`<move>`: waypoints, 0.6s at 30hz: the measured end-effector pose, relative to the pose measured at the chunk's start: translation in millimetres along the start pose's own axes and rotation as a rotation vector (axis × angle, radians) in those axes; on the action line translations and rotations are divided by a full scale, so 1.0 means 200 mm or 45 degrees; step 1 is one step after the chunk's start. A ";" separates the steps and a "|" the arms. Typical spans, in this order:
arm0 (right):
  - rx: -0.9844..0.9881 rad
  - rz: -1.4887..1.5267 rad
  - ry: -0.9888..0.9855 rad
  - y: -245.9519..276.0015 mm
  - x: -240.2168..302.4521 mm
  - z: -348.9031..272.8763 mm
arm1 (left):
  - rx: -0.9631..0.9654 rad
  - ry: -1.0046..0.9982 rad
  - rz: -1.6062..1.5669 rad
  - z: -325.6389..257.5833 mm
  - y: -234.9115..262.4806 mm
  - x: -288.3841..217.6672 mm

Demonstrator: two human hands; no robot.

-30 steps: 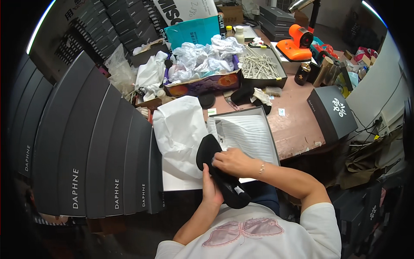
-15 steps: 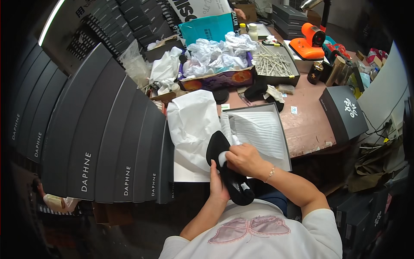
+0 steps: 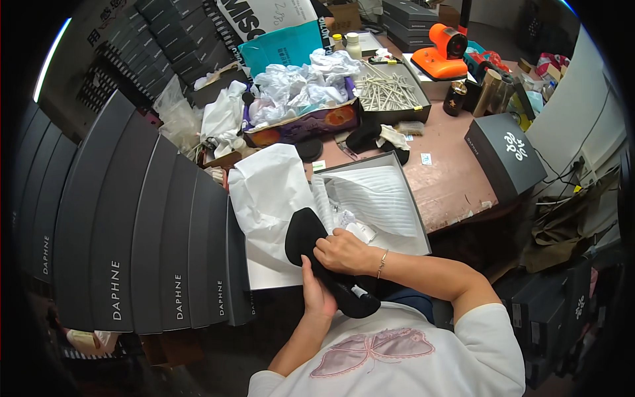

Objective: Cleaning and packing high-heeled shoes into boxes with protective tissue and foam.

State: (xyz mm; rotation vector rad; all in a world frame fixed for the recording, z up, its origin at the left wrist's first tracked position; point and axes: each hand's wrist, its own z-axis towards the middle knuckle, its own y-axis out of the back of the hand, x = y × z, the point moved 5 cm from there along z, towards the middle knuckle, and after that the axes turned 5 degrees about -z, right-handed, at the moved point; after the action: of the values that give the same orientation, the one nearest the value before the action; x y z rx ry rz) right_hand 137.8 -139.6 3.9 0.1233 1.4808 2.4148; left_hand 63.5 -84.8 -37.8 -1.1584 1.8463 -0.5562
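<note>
A black shoe (image 3: 306,235) is tilted over the near side of an open shoebox (image 3: 423,228), its toe pointing up and away from me. My left hand (image 3: 317,291) wraps around the shoe's left side and underside. Bent together at the shoe's opening are the fingers of my right hand (image 3: 344,251); their tips are hidden, and I cannot see what is between them. White tissue paper (image 3: 271,192) hangs over the box's left side. Inside lie a ribbed white padding sheet (image 3: 377,195) and a small crumpled white piece (image 3: 360,230).
Tall stacked dark grey shoeboxes (image 3: 139,231) wall off the left. Behind the open box stand a carton of crumpled white paper (image 3: 297,122) and a box of pale sticks (image 3: 390,89). An orange device (image 3: 440,56) and another grey box (image 3: 506,155) are at the right.
The white wad that showed in the shoe beside my right fingers is out of sight. My right hand has pressed closer over the opening. The whole view has shifted slightly.
</note>
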 end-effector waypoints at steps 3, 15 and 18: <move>-0.064 0.127 -0.055 0.11 0.02 -0.04 | -0.062 -0.115 0.117 -0.03 -0.02 -0.07; -0.272 2.106 -1.108 0.24 -0.17 -0.25 | 0.196 -0.326 0.041 0.07 -0.11 -0.04; -0.652 3.239 -1.273 0.14 -0.06 -0.10 | 0.262 -0.800 0.465 0.06 -0.05 0.07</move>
State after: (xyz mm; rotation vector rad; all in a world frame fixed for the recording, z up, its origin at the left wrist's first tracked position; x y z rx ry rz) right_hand 138.4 -172.0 20.4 -1.7646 0.3623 -0.8718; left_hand 76.3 -101.4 -42.8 -0.7197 1.3649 -0.1380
